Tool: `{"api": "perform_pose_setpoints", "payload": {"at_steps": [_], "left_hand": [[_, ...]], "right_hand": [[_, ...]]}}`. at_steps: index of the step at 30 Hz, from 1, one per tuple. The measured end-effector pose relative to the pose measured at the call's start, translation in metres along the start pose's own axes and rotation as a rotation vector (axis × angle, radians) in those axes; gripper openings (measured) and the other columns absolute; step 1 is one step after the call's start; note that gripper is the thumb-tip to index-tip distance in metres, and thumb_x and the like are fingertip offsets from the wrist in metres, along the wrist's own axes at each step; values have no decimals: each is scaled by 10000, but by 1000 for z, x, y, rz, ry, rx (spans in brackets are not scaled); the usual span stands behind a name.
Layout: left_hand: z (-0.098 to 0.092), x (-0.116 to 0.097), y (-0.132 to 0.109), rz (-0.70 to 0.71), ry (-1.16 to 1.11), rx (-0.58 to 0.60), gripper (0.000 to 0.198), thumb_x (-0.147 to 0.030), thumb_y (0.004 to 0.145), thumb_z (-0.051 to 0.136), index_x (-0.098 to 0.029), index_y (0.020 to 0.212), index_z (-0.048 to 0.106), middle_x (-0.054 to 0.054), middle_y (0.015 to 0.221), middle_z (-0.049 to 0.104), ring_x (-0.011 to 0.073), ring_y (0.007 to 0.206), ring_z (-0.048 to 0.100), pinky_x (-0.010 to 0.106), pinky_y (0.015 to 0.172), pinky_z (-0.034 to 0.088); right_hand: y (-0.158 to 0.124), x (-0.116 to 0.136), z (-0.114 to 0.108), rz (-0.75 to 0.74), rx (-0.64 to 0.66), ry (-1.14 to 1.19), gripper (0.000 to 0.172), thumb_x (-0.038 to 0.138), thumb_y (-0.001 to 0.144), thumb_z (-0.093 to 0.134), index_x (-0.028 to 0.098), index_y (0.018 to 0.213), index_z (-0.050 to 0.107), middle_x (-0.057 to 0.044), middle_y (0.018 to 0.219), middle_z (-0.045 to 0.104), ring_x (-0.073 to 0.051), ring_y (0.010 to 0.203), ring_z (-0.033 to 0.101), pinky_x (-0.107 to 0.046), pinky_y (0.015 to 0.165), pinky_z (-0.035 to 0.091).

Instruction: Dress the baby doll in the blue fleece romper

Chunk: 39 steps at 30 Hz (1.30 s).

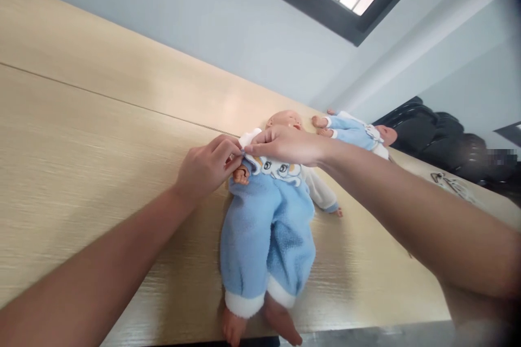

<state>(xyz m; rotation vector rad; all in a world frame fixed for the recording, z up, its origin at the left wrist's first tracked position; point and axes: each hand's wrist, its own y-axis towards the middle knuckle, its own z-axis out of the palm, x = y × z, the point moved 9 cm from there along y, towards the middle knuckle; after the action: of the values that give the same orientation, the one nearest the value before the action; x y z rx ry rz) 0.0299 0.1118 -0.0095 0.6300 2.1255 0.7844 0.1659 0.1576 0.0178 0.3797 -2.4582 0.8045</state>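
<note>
- A doll (268,227) is laid on the table (101,135), feet at the near edge.
- Its collar is gripped by the left hand (207,168) and, just right of it, the right hand (285,145).
- A second doll (354,131) is laid behind, to the right.
- A chair (439,141) is set beyond the table.

Both arms bare, stretched forward, converging at centre frame. left hand (207,169): forearm in from lower left, wrist straight, fingers (230,150) curled, thumb and forefinger pinched closed. right hand (287,146): forearm in from lower right, palm down, knuckles up, fingertips pinched closed and pointing left. The two pinches sit almost tip to tip.
</note>
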Motion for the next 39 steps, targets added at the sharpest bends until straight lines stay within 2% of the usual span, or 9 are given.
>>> {"api": "perform_pose_setpoints", "payload": {"at_steps": [5, 9, 13, 17, 20, 23, 27, 32, 39], "left_hand": [[19, 27, -13, -553, 13, 349, 377, -552, 1003, 504, -223, 876, 637, 50, 869, 738, 228, 745, 676, 310, 596, 381], [45, 19, -34, -822, -395, 683, 665, -735, 1000, 335, -213, 782, 684, 43, 686, 712, 222, 635, 668, 307, 584, 412], [44, 14, -33, -921, -525, 633, 589, -714, 949, 494, -199, 759, 708, 23, 631, 697, 195, 583, 659, 281, 565, 447], [45, 11, -33, -958, -573, 572, 444, -596, 909, 630, -178, 788, 718, 33, 709, 744, 181, 609, 685, 260, 563, 481], [47, 11, -35, -991, -650, 531, 397, -523, 864, 717, -168, 1040, 716, 48, 845, 793, 196, 702, 739, 252, 580, 520], [42, 16, -36, -1046, -618, 459, 707, -427, 807, 784, -155, 1406, 524, 63, 935, 811, 230, 816, 777, 254, 587, 538], [36, 14, -32, -1035, -566, 413, 891, -372, 794, 789, -114, 1523, 346, 87, 964, 816, 258, 914, 792, 280, 675, 561], [30, 9, -29, -991, -525, 372, 723, -339, 829, 734, -172, 1448, 400, 22, 813, 805, 248, 860, 797, 303, 710, 546], [23, 5, -27, -892, -351, 338, 742, -473, 832, 745, -195, 1436, 417, 36, 775, 785, 284, 846, 779, 337, 712, 526]], "right_hand": [[12, -4, 1, -34, 82, 72, 417, 588, 880, 746, 192, 769, 678, 18, 662, 513, -96, 571, 373, -236, 502, 253], [13, -1, -4, 64, 37, 55, 448, 588, 920, 682, 191, 718, 643, -24, 680, 568, -140, 605, 480, -278, 549, 358], [17, 5, -18, 215, -35, -174, 488, 664, 880, 694, 199, 736, 660, -47, 647, 561, -214, 672, 572, -325, 601, 389], [24, 18, -12, 199, 101, -371, 384, 568, 840, 789, 211, 742, 686, -7, 610, 521, -173, 624, 520, -308, 567, 301], [26, 26, -2, 164, 211, -361, 326, 468, 863, 803, 200, 721, 683, 5, 632, 536, -128, 586, 455, -301, 558, 275], [26, 28, 4, 206, 259, -300, 318, 418, 850, 837, 183, 710, 677, -3, 664, 563, -132, 624, 491, -289, 584, 327], [31, 35, 10, 198, 280, -317, 268, 322, 843, 834, 177, 677, 682, -7, 675, 575, -139, 649, 508, -290, 596, 346], [43, 43, 10, 89, 172, -309, 165, 248, 813, 799, 189, 688, 709, -8, 672, 581, -154, 668, 536, -300, 602, 357], [45, 12, -18, 310, -74, -139, 242, 234, 859, 731, 177, 652, 619, -26, 681, 569, -136, 590, 482, -305, 530, 352]]}}
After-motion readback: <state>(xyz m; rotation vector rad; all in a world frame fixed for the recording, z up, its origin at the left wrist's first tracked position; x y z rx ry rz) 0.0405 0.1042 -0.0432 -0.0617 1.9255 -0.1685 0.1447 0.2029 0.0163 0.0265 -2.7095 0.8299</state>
